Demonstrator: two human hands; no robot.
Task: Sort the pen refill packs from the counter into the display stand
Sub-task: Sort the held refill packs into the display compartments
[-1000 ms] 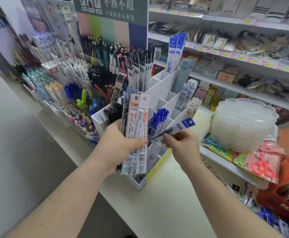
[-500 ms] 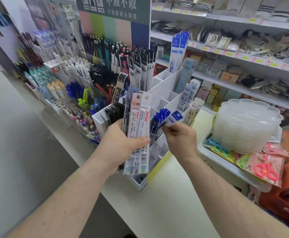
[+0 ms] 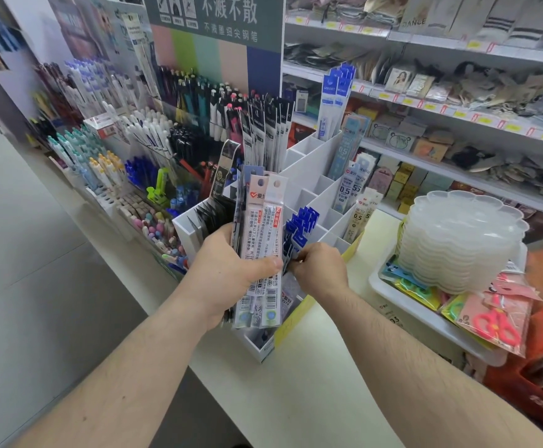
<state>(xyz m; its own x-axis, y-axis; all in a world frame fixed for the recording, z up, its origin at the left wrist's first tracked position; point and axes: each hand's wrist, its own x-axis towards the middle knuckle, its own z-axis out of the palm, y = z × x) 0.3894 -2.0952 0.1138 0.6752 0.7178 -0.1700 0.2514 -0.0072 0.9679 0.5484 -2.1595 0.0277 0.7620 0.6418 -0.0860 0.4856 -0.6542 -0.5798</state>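
My left hand [image 3: 228, 273] grips an upright bundle of pen refill packs [image 3: 263, 240], white and pink on top with darker ones behind. It hovers in front of the white stepped display stand [image 3: 312, 163] on the counter. My right hand [image 3: 320, 270] pinches the lower end of a blue-topped refill pack [image 3: 297, 244], which stands among other blue-topped packs [image 3: 305, 218] in a front compartment. Taller blue packs [image 3: 336, 98] and black packs [image 3: 268, 134] fill the back rows.
Racks of pens [image 3: 134, 150] and erasers line the left of the stand. On the right, a white tray [image 3: 425, 318] holds stacked clear plastic palettes [image 3: 461, 240] and pink scissors [image 3: 496, 324]. Store shelves [image 3: 457, 118] run behind. The pale counter [image 3: 296, 383] lies in front.
My right hand has brought the blue-topped pack from the air down into the front compartment among the other blue packs. My left hand has kept its bundle nearly still.
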